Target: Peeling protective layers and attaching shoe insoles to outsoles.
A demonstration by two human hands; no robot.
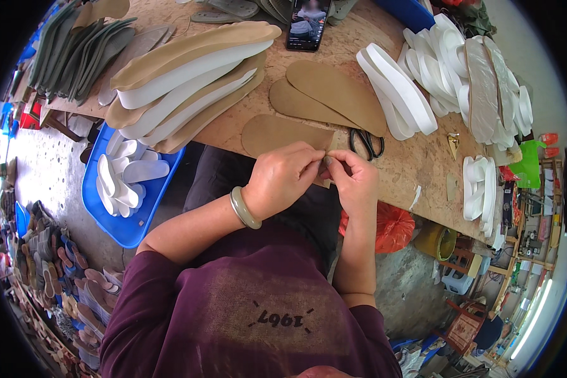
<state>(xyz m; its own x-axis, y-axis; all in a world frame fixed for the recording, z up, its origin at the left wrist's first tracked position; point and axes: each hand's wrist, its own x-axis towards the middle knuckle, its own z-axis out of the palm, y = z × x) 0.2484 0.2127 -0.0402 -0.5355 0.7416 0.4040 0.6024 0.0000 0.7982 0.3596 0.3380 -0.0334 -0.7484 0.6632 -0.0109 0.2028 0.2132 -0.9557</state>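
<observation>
A tan insole-shaped piece (277,132) lies at the table's near edge, its right end running under my hands. My left hand (283,170) is closed in a pinch over that end, a pale bangle on its wrist. Fingertip to fingertip with it, my right hand (353,179) pinches too. Whatever sits between the fingertips is too small and covered to make out. Just beyond them are two overlapping tan insole pieces (334,91). Black-handled scissors (366,145) lie partly under these, close to my right hand.
Tan-topped white soles (189,79) are stacked at left, grey insoles (75,57) behind them. White soles (400,91) and a larger pile (444,63) stand right. A phone (307,25) is at the back. Below the table's left side is a blue tub (129,233) of white pieces.
</observation>
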